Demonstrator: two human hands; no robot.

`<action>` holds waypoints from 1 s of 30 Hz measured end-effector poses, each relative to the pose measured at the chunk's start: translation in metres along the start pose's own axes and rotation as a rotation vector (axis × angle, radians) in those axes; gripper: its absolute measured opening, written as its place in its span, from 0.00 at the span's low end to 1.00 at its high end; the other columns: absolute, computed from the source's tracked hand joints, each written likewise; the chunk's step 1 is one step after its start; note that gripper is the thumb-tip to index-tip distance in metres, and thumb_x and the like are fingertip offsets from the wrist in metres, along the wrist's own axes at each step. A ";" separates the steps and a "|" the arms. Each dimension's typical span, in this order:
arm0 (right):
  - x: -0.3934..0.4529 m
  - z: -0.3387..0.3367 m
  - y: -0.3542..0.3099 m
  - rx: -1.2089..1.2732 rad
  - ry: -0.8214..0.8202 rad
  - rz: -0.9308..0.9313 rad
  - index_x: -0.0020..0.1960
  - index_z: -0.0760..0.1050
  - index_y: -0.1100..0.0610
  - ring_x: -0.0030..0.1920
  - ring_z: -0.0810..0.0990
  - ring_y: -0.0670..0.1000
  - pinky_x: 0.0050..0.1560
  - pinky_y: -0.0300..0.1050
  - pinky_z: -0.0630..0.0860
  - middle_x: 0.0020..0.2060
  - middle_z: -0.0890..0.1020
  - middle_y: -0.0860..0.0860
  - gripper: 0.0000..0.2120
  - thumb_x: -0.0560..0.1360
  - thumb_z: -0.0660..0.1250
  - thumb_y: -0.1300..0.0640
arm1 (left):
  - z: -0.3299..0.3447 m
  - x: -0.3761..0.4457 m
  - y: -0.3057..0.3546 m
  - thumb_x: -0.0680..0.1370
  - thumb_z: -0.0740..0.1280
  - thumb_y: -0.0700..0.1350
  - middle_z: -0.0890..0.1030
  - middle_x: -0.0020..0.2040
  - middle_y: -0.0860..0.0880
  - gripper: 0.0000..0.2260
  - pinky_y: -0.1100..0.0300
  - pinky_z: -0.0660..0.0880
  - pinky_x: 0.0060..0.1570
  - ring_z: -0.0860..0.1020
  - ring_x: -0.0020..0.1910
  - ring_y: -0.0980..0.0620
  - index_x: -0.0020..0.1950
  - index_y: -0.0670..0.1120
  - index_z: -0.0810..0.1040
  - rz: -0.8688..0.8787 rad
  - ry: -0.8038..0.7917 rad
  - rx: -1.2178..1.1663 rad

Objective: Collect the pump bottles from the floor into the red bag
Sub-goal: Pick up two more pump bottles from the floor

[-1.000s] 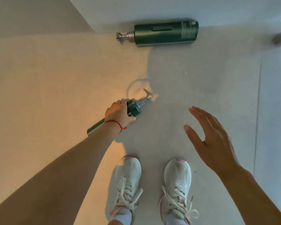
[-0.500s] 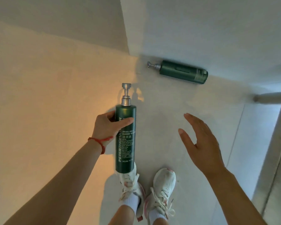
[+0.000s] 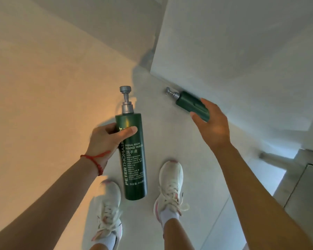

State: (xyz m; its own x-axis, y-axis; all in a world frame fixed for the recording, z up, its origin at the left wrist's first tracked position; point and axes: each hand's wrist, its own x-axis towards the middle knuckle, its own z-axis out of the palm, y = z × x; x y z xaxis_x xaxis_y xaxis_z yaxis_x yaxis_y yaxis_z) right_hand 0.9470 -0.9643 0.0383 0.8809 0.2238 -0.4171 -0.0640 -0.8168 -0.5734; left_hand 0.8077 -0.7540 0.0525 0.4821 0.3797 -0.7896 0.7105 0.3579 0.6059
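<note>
Since a moment ago my open right hand [image 3: 212, 126] has reached out over the second pump bottle [image 3: 189, 103] lying by the far wall, while my left hand [image 3: 107, 139] clasps the hand wash bottle [image 3: 133, 156] upright, red bag unseen.

Warm orange light washes the pale tiled floor [image 3: 43, 105] from the left; the right side is cool grey. Wide-angle bending and slight motion blur show throughout.
</note>
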 end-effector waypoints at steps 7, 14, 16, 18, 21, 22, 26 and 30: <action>0.070 0.057 0.050 -0.263 -0.112 -0.079 0.70 0.64 0.58 0.68 0.67 0.55 0.69 0.48 0.61 0.69 0.69 0.56 0.27 0.73 0.66 0.53 | 0.034 0.057 -0.056 0.56 0.78 0.49 0.84 0.33 0.52 0.09 0.48 0.76 0.52 0.81 0.38 0.49 0.33 0.50 0.83 -0.032 -0.024 -0.100; 0.103 0.090 0.066 -0.347 -0.055 -0.035 0.62 0.71 0.59 0.57 0.75 0.60 0.57 0.51 0.71 0.58 0.78 0.59 0.27 0.66 0.72 0.51 | 0.024 0.074 -0.091 0.57 0.78 0.47 0.84 0.31 0.55 0.09 0.59 0.74 0.42 0.81 0.33 0.57 0.35 0.52 0.83 -0.062 -0.035 -0.049; 0.106 0.092 0.062 -0.322 -0.076 0.003 0.58 0.74 0.57 0.52 0.77 0.60 0.51 0.50 0.73 0.52 0.80 0.57 0.25 0.65 0.74 0.48 | 0.017 0.077 -0.095 0.59 0.78 0.47 0.84 0.31 0.55 0.09 0.59 0.73 0.41 0.81 0.33 0.57 0.36 0.52 0.82 -0.068 -0.038 -0.034; 0.104 0.093 0.056 -0.240 -0.088 0.067 0.55 0.76 0.56 0.49 0.78 0.57 0.49 0.49 0.74 0.48 0.81 0.55 0.23 0.64 0.74 0.46 | 0.010 0.078 -0.097 0.57 0.78 0.49 0.84 0.32 0.55 0.09 0.59 0.75 0.42 0.82 0.34 0.56 0.35 0.54 0.83 -0.072 -0.028 -0.029; 0.093 0.093 0.045 -0.104 -0.127 0.162 0.54 0.78 0.56 0.44 0.78 0.52 0.48 0.45 0.75 0.43 0.79 0.50 0.23 0.64 0.74 0.45 | 0.003 0.078 -0.094 0.60 0.78 0.48 0.84 0.32 0.54 0.06 0.58 0.75 0.44 0.82 0.35 0.55 0.34 0.54 0.83 -0.077 0.002 -0.047; 0.087 0.093 0.040 -0.056 -0.134 0.203 0.54 0.78 0.55 0.42 0.78 0.50 0.47 0.44 0.75 0.43 0.80 0.49 0.22 0.64 0.74 0.45 | 0.001 0.077 -0.091 0.62 0.77 0.45 0.84 0.31 0.55 0.05 0.58 0.74 0.43 0.81 0.34 0.56 0.33 0.53 0.83 -0.073 0.018 -0.051; 0.060 0.084 0.004 0.202 -0.170 0.348 0.51 0.79 0.52 0.40 0.80 0.45 0.43 0.40 0.76 0.40 0.82 0.45 0.17 0.65 0.73 0.46 | -0.013 0.063 -0.063 0.62 0.77 0.44 0.83 0.30 0.55 0.06 0.57 0.77 0.44 0.80 0.33 0.57 0.35 0.51 0.82 -0.048 0.047 -0.052; 0.019 0.059 -0.055 0.329 -0.223 0.355 0.45 0.78 0.49 0.42 0.81 0.45 0.40 0.36 0.75 0.41 0.82 0.46 0.09 0.67 0.72 0.48 | -0.037 0.027 -0.021 0.56 0.77 0.49 0.83 0.31 0.54 0.09 0.57 0.77 0.47 0.81 0.36 0.54 0.34 0.51 0.83 -0.042 0.062 -0.112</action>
State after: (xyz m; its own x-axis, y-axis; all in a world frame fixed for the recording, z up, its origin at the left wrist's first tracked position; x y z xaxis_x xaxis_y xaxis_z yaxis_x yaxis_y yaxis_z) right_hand 0.9398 -0.8841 0.0205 0.6598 0.1007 -0.7447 -0.5150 -0.6611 -0.5457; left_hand 0.7867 -0.7196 0.0220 0.4178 0.4129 -0.8093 0.6663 0.4664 0.5819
